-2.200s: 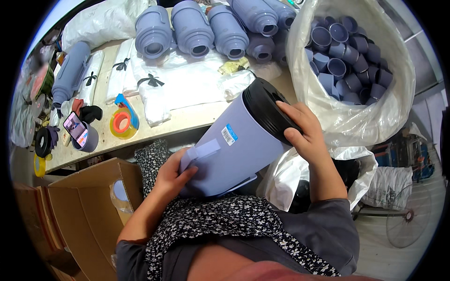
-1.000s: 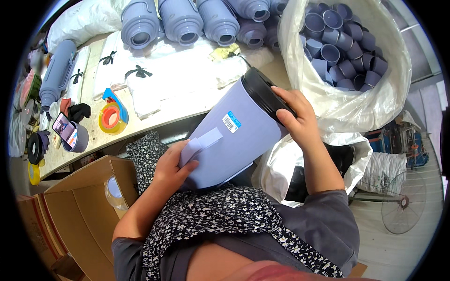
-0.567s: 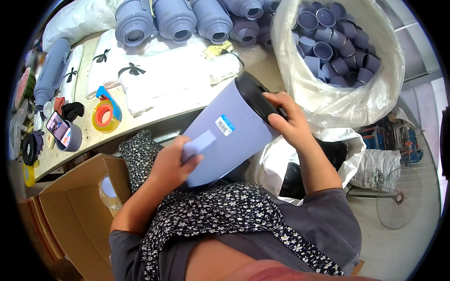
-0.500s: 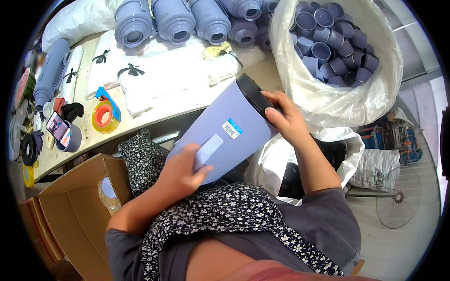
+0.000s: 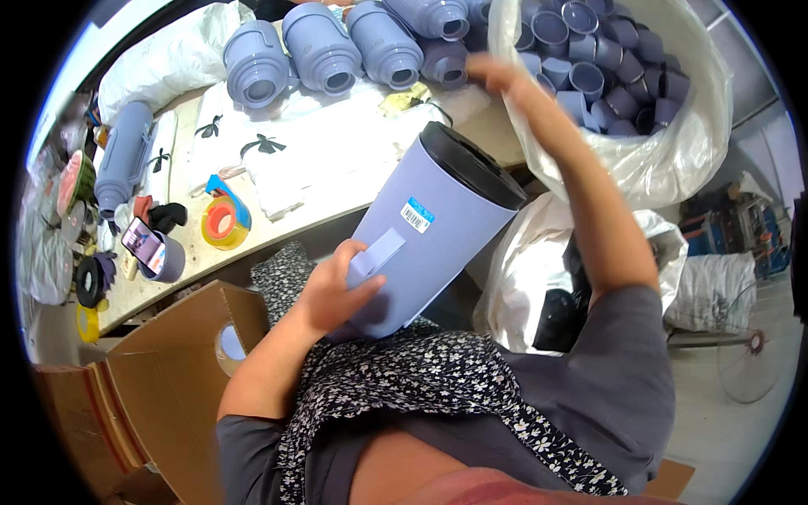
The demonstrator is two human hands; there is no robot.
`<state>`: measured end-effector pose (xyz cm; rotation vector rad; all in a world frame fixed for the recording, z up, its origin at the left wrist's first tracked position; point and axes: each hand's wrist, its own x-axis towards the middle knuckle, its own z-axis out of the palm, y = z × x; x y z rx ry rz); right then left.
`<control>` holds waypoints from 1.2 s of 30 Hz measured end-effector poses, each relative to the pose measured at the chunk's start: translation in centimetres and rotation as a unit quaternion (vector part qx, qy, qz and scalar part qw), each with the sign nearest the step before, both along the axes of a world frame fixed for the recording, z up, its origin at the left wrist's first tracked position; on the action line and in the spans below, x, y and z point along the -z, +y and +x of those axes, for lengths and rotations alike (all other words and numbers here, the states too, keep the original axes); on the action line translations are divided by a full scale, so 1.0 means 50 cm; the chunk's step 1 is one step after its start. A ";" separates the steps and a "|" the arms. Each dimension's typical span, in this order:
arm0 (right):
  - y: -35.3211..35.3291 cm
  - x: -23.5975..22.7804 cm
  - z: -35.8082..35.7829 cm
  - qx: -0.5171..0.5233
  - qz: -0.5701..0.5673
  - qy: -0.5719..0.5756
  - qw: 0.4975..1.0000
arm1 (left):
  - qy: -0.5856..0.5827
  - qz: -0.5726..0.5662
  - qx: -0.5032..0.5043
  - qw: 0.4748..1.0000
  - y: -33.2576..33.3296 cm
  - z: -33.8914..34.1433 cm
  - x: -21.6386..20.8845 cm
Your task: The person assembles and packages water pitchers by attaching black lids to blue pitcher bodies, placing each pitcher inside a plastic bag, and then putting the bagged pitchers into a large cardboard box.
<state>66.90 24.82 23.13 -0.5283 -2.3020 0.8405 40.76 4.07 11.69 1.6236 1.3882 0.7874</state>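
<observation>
A lavender vacuum flask (image 5: 421, 244) lies tilted across my lap, its black end (image 5: 475, 164) pointing up and to the right. It bears a small blue-and-white barcode sticker. My left hand (image 5: 337, 293) is closed round the handle on the flask's side, near the lower end. Off the flask, my right hand (image 5: 509, 84) is stretched out at the far side, slightly blurred, its fingers extended with nothing visible in them. It is nearest to a darker purple flask (image 5: 443, 63) on the table and the rim of a plastic bag (image 5: 547, 160) full of lavender cups (image 5: 587, 78).
Several lavender flasks (image 5: 324, 55) lie along the table's back, behind white wrapped packages (image 5: 320, 160). A tape dispenser (image 5: 225, 220) and a phone (image 5: 145, 244) leaning in a cup sit left. An open cardboard box (image 5: 168, 370) stands lower left; a white bag (image 5: 526, 286) holds black parts.
My right hand has let go of the flask's black end and moved up and away toward the table's far side. The left hand still grips the handle. The view has shifted slightly.
</observation>
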 end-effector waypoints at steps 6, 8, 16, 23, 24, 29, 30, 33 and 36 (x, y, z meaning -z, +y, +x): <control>-0.061 0.078 -0.113 -0.099 -0.151 -0.031 0.983 | 0.013 0.003 0.002 1.000 -0.004 0.003 0.047; -0.064 0.075 -0.105 -0.100 -0.199 -0.045 0.974 | 0.016 0.002 -0.005 1.000 -0.002 0.008 0.046; 0.054 0.098 -0.053 0.000 -0.213 0.087 0.973 | 0.020 -0.004 0.014 1.000 0.012 0.013 0.035; 0.040 0.115 -0.051 -0.031 -0.145 -0.031 0.988 | -0.031 -0.109 -0.001 0.994 0.019 0.013 0.002; 0.085 0.117 -0.024 0.035 -0.140 0.003 0.990 | -0.057 -0.132 -0.008 0.990 0.021 0.010 0.001; 0.010 0.161 -0.026 0.027 -0.246 -0.119 0.961 | -0.074 -0.145 -0.018 0.987 0.025 0.001 0.014; 0.007 0.165 -0.022 0.030 -0.271 -0.106 0.956 | -0.062 -0.130 -0.010 0.990 0.028 0.003 0.017; 0.048 0.172 0.001 0.036 -0.234 -0.061 0.970 | -0.079 -0.139 -0.007 0.987 0.042 -0.008 0.017; 0.055 0.099 0.017 0.066 -0.146 0.001 0.987 | -0.189 -0.176 -0.017 0.966 0.050 -0.036 0.032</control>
